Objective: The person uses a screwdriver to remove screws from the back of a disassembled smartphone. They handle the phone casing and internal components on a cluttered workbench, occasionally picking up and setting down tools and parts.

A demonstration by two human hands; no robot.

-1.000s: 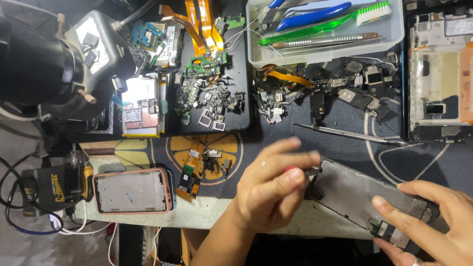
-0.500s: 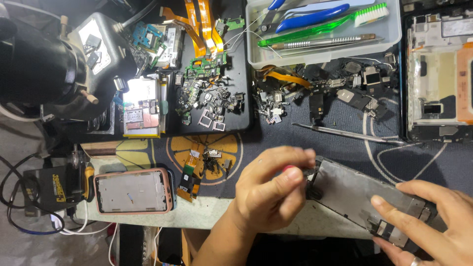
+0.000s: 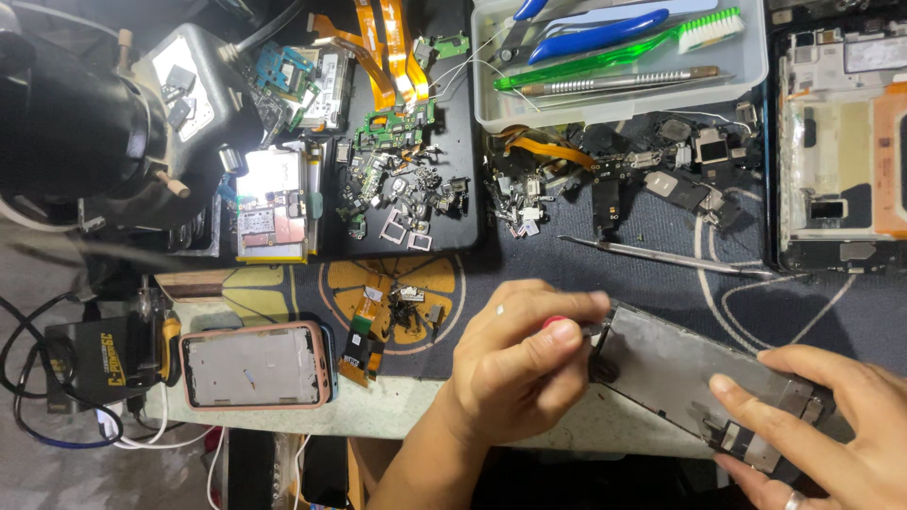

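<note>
Grey metal phone plate [image 3: 675, 373], pink-framed phone [image 3: 253, 365], green brush [image 3: 614, 59].

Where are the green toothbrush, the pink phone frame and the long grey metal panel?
green toothbrush [image 3: 614, 59], head view, on its handle.
pink phone frame [image 3: 253, 365], head view, on its grey middle.
grey metal panel [image 3: 675, 364], head view, on its bare middle.

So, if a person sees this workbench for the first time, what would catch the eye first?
Probably the two hands at the bottom: the left hand pinches a red-tipped tool against a grey metal phone plate, which the right hand steadies. Next, the white tray at the top, with its green brush, and the pink phone frame at lower left.
</note>
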